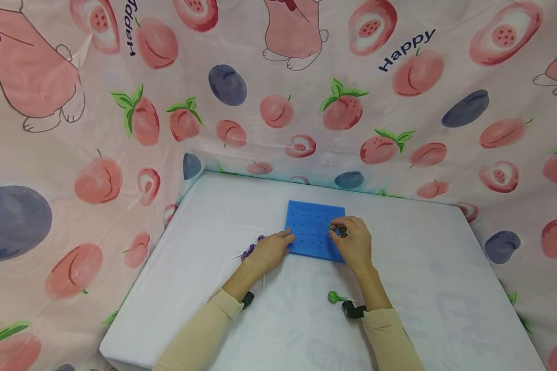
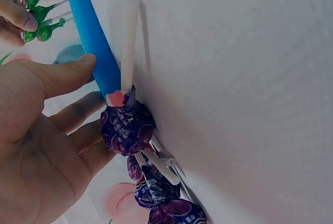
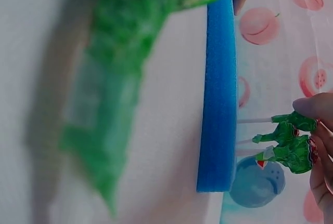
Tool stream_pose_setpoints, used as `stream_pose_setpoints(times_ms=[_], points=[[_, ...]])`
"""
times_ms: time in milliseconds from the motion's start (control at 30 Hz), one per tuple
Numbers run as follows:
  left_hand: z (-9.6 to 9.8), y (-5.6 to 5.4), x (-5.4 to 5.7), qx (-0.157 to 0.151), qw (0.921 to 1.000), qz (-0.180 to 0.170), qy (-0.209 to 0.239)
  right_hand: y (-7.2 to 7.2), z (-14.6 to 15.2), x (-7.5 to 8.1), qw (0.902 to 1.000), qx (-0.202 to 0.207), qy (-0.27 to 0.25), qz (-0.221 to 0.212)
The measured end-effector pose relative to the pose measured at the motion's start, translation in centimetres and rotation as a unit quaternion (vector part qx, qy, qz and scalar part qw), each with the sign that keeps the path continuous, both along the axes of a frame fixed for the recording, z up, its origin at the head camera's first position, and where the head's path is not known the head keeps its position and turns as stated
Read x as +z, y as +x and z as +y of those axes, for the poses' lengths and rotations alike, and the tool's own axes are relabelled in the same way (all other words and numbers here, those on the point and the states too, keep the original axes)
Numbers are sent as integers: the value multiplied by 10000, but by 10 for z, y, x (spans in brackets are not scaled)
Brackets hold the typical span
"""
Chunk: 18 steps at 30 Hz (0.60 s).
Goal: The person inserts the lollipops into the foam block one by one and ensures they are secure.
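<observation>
A blue foam board [image 1: 308, 219] with rows of small holes lies on the white table. My left hand [image 1: 270, 252] touches the board's left edge, fingers fairly straight and the thumb tip against its side in the left wrist view. Over the board's right part, my right hand [image 1: 356, 245] pinches a green-wrapped lollipop [image 3: 302, 121] by its head. Beside it are two more green lollipops [image 3: 296, 154]; all their sticks point down to the board. Several purple-wrapped lollipops [image 2: 127, 128] lie by my left hand, partly hidden by it in the head view.
A single green lollipop [image 1: 335, 297] lies on the table [image 1: 427, 288] near my right wrist, looming blurred in the right wrist view. Cloth curtains [image 1: 278, 67] printed with fruit stand behind the table and at its sides.
</observation>
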<state>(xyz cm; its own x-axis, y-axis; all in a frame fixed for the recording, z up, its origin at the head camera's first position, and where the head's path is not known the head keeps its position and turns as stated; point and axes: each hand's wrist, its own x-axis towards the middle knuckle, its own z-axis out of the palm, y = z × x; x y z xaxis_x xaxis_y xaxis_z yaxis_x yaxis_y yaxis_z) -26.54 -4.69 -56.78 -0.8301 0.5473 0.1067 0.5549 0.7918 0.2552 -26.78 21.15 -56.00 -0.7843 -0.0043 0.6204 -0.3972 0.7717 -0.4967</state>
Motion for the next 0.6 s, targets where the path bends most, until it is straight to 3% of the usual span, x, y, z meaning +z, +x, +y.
stream_pose_setpoints(times_ms=[300, 600], points=[[0, 1, 5, -8, 9999, -53, 91, 1, 0, 2, 9997, -140, 114, 160], [0, 1, 5, -10, 9999, -95, 93, 2, 0, 0, 9998, -121, 153, 14]])
